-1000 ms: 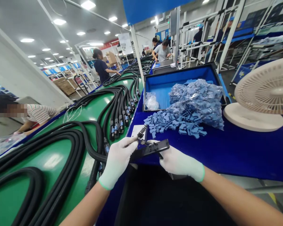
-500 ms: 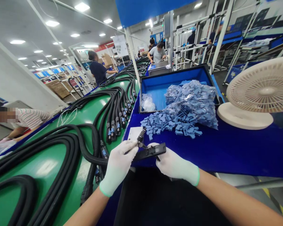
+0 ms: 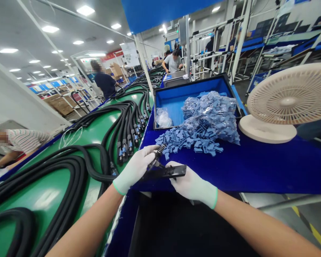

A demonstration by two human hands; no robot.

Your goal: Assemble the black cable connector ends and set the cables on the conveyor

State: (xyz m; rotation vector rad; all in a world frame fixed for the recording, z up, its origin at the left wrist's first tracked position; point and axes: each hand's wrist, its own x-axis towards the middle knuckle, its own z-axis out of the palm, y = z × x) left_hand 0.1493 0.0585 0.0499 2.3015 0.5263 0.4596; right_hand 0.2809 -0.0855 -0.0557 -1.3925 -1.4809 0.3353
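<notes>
Blue bench (image 3: 256, 171), loose blue pcs (image 3: 189, 141) nearby; L hand (image 3: 135, 169), fingers clamped on black toothed pc (image 3: 159, 152); R hand (image 3: 192, 185), fingers clamped on black bar (image 3: 167, 172).

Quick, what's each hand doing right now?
Left hand: closed, pinching a small black toothed plastic part.
Right hand: closed, gripping a flat black plastic bar.

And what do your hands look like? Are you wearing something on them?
The left hand and the right hand both wear thin white gloves, and each glove has a green edge around its cuff. Above the gloves, the forearms are bare, with no sleeves showing.
</notes>
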